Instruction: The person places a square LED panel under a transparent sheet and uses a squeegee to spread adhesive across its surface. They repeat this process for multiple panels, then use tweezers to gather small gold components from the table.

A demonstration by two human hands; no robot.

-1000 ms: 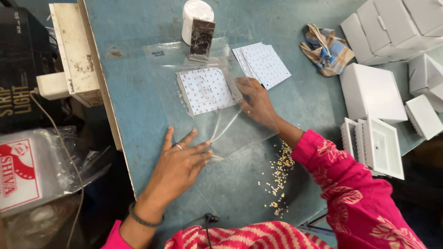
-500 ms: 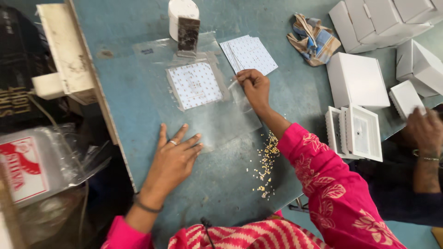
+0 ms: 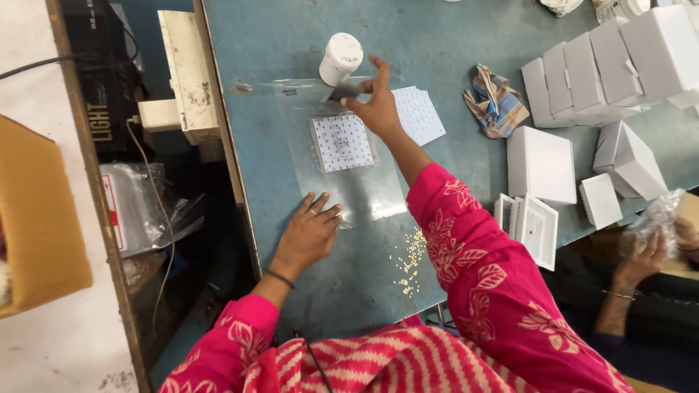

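- A square white dotted board (image 3: 342, 143) is seen lying flat under a clear plastic sheet (image 3: 364, 182), toward the far-left part of the blue-green table (image 3: 451, 44).
- The right hand (image 3: 378, 109) has been lifted off that board since half a second ago and is now raised just past its far-right corner, fingers loosely spread; nothing can be made out pinched between them, so the placing stroke looks finished for now.
- The left hand (image 3: 309, 234) has stayed pressed flat on the sheet's near edge, fingers fanned out, so the plastic is kept from sliding.
- A second dotted board (image 3: 419, 113) is parked just right of the raised hand, partly hidden by it.
- A white cylindrical container (image 3: 340, 58) is stood just beyond the sheet's far edge.
- A scatter of tiny pale bits (image 3: 409, 262) is left near the table's near edge, by the pink sleeve.
- White boxes (image 3: 604, 65) are piled at the far-right corner, and a crumpled cloth (image 3: 499, 102) is dropped beside them.
- Another person's hand (image 3: 644, 255) is seen off the right edge holding crinkled plastic.
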